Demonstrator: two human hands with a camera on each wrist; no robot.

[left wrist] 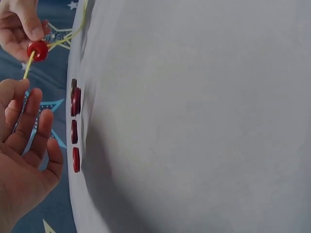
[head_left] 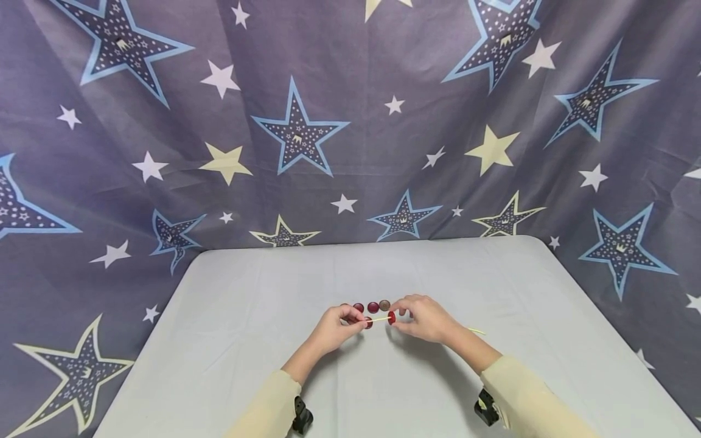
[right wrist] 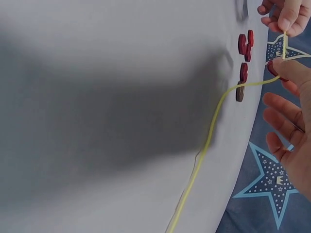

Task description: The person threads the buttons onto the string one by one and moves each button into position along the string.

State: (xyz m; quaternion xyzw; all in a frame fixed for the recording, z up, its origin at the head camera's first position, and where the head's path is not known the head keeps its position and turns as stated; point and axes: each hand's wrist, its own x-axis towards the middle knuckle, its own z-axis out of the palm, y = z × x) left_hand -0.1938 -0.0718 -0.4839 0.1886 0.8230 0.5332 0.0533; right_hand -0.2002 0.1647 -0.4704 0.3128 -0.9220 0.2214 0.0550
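While the left hand [head_left: 341, 328] pinches one thin cord [right wrist: 211, 131], the right hand [head_left: 426, 320] pinches one threaded red button [left wrist: 42, 48], both otherwise loosely spread; five round discs [right wrist: 244, 72] lie near them on the tabletop [head_left: 263, 298].

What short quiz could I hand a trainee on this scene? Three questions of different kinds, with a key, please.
1. True or false: the left hand pinches the yellow cord.

2. Multiple choice: what does the right hand hold?
A) a needle
B) a red button
C) scissors

3. Fill the gap: of the buttons lying on the table, the one farthest right in the head view is coloured ____.

Key: 1. True. 2. B. 3. Brown.
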